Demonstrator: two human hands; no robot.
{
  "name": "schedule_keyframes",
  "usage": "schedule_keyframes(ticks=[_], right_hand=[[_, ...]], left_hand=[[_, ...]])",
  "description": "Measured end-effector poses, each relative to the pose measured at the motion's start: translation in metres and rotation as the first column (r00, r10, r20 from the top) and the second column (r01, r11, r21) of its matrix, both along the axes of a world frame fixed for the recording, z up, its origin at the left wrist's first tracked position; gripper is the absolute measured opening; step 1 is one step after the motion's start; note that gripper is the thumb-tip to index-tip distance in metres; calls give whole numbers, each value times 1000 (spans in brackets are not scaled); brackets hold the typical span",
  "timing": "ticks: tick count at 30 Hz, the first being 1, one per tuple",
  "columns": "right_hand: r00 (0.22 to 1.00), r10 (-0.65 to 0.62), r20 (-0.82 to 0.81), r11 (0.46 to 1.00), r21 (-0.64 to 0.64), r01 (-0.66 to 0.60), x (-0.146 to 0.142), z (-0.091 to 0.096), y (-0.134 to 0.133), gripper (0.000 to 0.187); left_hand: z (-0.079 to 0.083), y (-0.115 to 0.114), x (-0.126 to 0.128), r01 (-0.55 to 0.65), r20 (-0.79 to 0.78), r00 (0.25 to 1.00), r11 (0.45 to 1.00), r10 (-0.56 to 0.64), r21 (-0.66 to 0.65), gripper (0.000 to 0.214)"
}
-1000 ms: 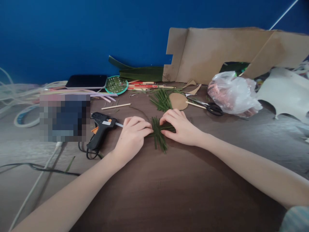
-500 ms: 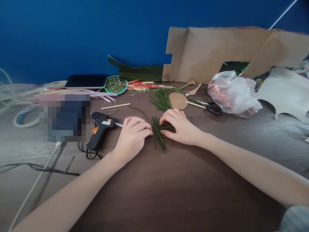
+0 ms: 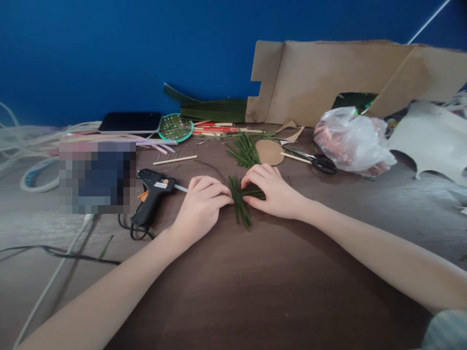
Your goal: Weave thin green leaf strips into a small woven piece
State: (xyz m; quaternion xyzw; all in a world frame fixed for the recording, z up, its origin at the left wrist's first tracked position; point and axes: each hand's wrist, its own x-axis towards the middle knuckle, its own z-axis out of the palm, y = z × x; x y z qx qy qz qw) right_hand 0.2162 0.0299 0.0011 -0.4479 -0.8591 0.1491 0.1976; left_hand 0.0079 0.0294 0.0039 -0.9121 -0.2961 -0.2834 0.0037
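Observation:
Narrow green leaf strips (image 3: 242, 211) lie crossed on the dark table, some running front to back and others sideways. My right hand (image 3: 273, 192) is closed around the sideways strips, thumb below and fingers above. My left hand (image 3: 206, 204) has its fingers curled, with the tips pressed together against the left edge of the crossed strips. What sits between those tips is hidden. Just behind lies a loose pile of green strips (image 3: 243, 150), next to a round cardboard disc (image 3: 270, 152).
A black glue gun (image 3: 151, 197) with a glue stick lies left of my left hand. Scissors (image 3: 323, 164) and a wooden stick (image 3: 296, 158) are behind my right hand, near a plastic bag (image 3: 352, 141). Cardboard (image 3: 317, 78) leans on the blue wall. A phone (image 3: 130, 122) lies back left.
My left hand has shifted slightly right, and the left-hand strips have moved right, closer to the others. My right hand stays almost still.

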Motion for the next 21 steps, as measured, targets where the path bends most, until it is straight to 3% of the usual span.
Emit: schedule_keyframes(ticks=[7, 12, 18, 21], right_hand=[[1000, 1, -19, 1000, -7, -1, -1, 1, 0, 13], [987, -30, -155, 999, -35, 25, 2, 1, 1, 6], [939, -219, -264, 973, 16, 231, 5, -5, 6, 15], [915, -296, -276, 949, 25, 314, 5, -8, 8, 13]], left_hand=[[1, -1, 1, -25, -4, 1000, 999, 25, -22, 32], [1, -2, 2, -94, 0, 996, 996, 94, 3, 28], [-1, -3, 4, 27, -111, 993, 999, -31, -34, 29], [-1, -3, 3, 25, -113, 993, 999, -29, -39, 29]])
